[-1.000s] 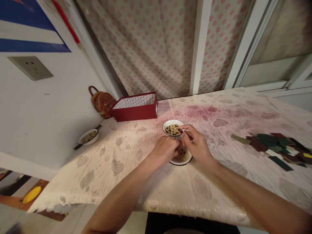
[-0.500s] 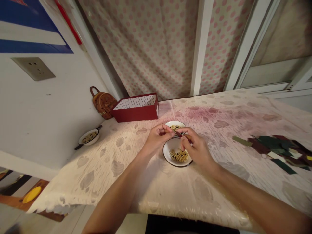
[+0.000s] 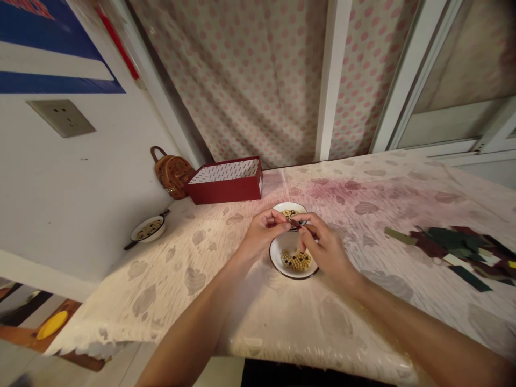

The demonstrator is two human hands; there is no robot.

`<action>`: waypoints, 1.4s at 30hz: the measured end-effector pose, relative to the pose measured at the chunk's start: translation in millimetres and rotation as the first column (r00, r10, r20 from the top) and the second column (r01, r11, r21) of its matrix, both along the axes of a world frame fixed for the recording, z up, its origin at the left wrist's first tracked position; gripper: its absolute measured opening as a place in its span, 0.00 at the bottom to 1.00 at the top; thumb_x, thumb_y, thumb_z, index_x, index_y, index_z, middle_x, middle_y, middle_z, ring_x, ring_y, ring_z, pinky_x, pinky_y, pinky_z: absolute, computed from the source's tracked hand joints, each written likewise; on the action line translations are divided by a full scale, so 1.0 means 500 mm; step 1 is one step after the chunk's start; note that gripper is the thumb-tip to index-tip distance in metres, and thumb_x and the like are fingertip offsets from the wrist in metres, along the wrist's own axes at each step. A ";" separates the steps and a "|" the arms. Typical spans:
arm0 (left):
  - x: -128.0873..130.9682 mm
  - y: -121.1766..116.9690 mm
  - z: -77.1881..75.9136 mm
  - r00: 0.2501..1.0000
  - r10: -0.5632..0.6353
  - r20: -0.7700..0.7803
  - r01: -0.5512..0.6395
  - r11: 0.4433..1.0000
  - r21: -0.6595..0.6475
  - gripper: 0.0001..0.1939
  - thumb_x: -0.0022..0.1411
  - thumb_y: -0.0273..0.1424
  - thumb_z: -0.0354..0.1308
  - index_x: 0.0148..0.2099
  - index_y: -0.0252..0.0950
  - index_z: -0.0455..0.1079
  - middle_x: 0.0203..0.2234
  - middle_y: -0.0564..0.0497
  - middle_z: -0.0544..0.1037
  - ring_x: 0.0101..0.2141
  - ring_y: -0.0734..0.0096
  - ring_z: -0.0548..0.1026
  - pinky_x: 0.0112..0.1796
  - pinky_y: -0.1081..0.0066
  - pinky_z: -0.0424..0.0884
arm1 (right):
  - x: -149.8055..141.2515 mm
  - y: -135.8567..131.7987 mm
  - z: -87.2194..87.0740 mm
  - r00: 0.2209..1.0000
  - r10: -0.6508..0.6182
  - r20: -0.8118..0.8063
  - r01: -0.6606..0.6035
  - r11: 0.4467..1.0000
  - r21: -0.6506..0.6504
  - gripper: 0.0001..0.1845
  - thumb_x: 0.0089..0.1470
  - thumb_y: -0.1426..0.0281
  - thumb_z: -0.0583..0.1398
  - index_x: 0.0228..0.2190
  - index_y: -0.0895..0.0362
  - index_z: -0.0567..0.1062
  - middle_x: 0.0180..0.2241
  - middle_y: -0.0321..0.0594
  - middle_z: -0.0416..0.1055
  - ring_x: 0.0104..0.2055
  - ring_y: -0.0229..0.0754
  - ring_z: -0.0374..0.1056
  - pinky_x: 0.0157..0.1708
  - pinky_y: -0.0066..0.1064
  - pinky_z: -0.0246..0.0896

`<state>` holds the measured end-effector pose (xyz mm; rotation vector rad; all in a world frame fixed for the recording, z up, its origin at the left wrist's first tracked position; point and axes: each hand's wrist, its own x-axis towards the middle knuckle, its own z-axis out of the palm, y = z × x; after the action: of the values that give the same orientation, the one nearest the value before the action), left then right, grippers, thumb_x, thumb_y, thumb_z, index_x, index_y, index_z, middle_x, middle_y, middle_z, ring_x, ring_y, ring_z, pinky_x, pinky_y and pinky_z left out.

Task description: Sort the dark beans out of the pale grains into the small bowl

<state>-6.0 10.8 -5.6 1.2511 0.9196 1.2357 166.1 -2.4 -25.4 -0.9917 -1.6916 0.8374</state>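
Over two white bowls, my left hand (image 3: 262, 231) and my right hand (image 3: 324, 239) meet at the fingertips. A small dark red-brown piece (image 3: 296, 224) is pinched in my right hand, its material too small to tell. My left thumb and forefinger are pressed together at the end of that piece; what lies between them is too small to make out. Below the hands stands the nearer bowl (image 3: 278, 266), holding yellowish and black bean-like grains (image 3: 296, 262). Behind it, partly covered by my fingers, the farther bowl (image 3: 290, 204) holds similar pale and black grains.
At the right lies a heap of flat green, maroon and pale strips (image 3: 455, 244). A red open box (image 3: 226, 191) and a brown mini backpack (image 3: 173, 174) stand at the back left. Against the wall is a dark-handled white bowl (image 3: 151, 236) of grains.
My left hand was low over the nearer bowl, hiding part of its grains. It has risen to meet my right hand's fingertips at the red-brown piece, uncovering that bowl.
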 end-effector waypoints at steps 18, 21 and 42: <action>-0.008 0.009 -0.012 0.628 0.327 -0.706 0.051 0.888 0.457 0.08 0.57 0.20 0.60 0.36 0.38 0.75 0.31 0.54 0.79 0.32 0.72 0.75 0.35 0.73 0.68 | 0.006 0.013 -0.001 0.990 -0.136 0.031 0.135 0.990 0.032 0.11 0.61 0.69 0.53 0.44 0.55 0.72 0.18 0.28 0.66 0.20 0.36 0.61 0.25 0.29 0.52; 0.007 -0.014 -0.003 0.452 0.249 -0.857 0.224 0.898 0.379 0.07 0.59 0.22 0.60 0.35 0.38 0.77 0.31 0.52 0.80 0.33 0.68 0.76 0.33 0.71 0.66 | 0.006 0.015 -0.004 0.988 -0.150 0.039 0.149 0.988 0.030 0.12 0.61 0.69 0.53 0.44 0.55 0.73 0.19 0.29 0.66 0.21 0.37 0.63 0.26 0.29 0.54; 0.034 -0.024 -0.010 0.189 0.269 -0.945 0.352 0.879 0.321 0.10 0.56 0.22 0.57 0.39 0.36 0.76 0.31 0.44 0.81 0.32 0.56 0.79 0.34 0.64 0.71 | 0.008 0.014 -0.004 0.986 -0.156 0.059 0.155 0.988 0.026 0.13 0.61 0.70 0.54 0.45 0.55 0.73 0.22 0.31 0.69 0.24 0.38 0.65 0.28 0.29 0.56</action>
<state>11.1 -1.3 -10.5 2.6433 1.5001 0.3818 169.9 4.5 -27.2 -1.1294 -1.6473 0.6919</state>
